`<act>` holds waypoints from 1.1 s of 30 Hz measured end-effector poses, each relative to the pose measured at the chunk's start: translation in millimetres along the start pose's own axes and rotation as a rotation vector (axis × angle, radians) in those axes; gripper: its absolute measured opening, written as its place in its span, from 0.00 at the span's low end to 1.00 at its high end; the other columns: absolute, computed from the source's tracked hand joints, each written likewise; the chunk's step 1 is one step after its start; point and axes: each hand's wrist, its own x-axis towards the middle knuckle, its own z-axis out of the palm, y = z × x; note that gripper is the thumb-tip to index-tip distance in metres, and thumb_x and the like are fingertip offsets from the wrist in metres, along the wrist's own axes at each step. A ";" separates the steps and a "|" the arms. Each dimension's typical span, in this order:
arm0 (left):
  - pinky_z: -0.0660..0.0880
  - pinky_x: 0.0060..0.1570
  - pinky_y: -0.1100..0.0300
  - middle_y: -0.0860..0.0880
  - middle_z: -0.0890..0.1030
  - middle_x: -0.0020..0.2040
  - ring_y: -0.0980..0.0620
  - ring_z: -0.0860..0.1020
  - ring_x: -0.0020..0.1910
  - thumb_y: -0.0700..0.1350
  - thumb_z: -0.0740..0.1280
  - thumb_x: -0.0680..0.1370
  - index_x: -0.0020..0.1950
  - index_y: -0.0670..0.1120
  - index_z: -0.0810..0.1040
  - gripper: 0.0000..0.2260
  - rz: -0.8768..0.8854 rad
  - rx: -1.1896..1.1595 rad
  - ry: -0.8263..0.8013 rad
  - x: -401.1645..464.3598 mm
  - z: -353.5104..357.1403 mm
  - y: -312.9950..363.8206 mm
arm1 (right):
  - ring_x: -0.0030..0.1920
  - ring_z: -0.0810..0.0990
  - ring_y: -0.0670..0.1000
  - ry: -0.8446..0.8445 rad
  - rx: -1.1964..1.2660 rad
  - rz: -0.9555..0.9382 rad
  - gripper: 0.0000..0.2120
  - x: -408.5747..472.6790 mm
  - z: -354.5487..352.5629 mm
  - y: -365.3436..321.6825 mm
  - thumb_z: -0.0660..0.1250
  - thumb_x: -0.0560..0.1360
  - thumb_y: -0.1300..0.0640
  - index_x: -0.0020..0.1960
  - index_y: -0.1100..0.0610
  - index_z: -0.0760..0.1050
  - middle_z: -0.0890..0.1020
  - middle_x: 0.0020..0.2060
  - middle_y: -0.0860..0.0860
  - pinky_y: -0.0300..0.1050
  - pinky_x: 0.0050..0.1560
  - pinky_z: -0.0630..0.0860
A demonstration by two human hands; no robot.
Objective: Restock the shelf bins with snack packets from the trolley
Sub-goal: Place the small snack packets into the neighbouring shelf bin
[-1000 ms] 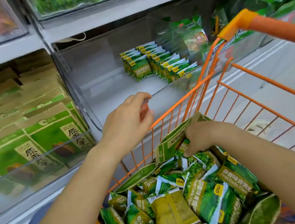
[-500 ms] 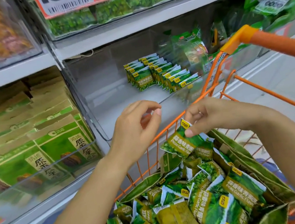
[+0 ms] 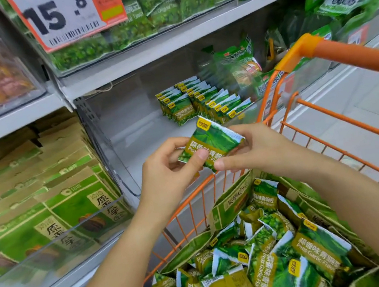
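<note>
Packet (image 3: 211, 142): I've got it up above the trolley (image 3: 342, 102) rim, just in front of the bin (image 3: 121, 159).
Left hand (image 3: 170, 171): pinching its left end.
Right hand (image 3: 254, 150): pinching the right end.
Bin: few packets standing at the back.

Two hands (image 3: 170, 171), one held packet (image 3: 211, 143)

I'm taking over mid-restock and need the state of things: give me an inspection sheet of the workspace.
Surface: clear shelf bin, floor mostly bare.
Job's things: two short rows of green pea packets standing at the bin's back right; one packet held above the trolley's rim; loose packets heaped in the orange trolley.
Clutter: opened outer bags among the heap.
Grippers: left hand and right hand both pinch the held packet.
Cables: a thin cord under the shelf above.
Surroundings: green boxes in the left bin; price tag above.
</note>
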 end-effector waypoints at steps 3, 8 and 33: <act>0.80 0.42 0.54 0.52 0.86 0.42 0.53 0.82 0.38 0.50 0.74 0.67 0.49 0.51 0.79 0.13 -0.033 0.028 -0.026 0.1 -1.7 -2.7 | 0.43 0.84 0.46 0.080 0.007 -0.031 0.11 2.8 1.9 1.8 0.74 0.70 0.64 0.51 0.56 0.79 0.86 0.41 0.48 0.37 0.45 0.78; 0.78 0.45 0.55 0.50 0.84 0.45 0.53 0.81 0.41 0.49 0.74 0.72 0.53 0.53 0.81 0.11 0.010 0.178 -0.132 5.6 -0.4 -2.3 | 0.33 0.73 0.57 0.205 -0.102 -0.061 0.15 6.7 -0.9 11.4 0.75 0.70 0.58 0.38 0.56 0.67 0.75 0.30 0.60 0.44 0.35 0.67; 0.71 0.47 0.57 0.43 0.80 0.58 0.42 0.77 0.58 0.51 0.71 0.74 0.63 0.42 0.75 0.21 -0.379 0.903 0.170 208.6 12.5 -115.9 | 0.37 0.76 0.55 0.301 -1.020 -0.264 0.24 19.5 -5.1 43.5 0.51 0.76 0.45 0.40 0.54 0.83 0.78 0.29 0.51 0.46 0.49 0.65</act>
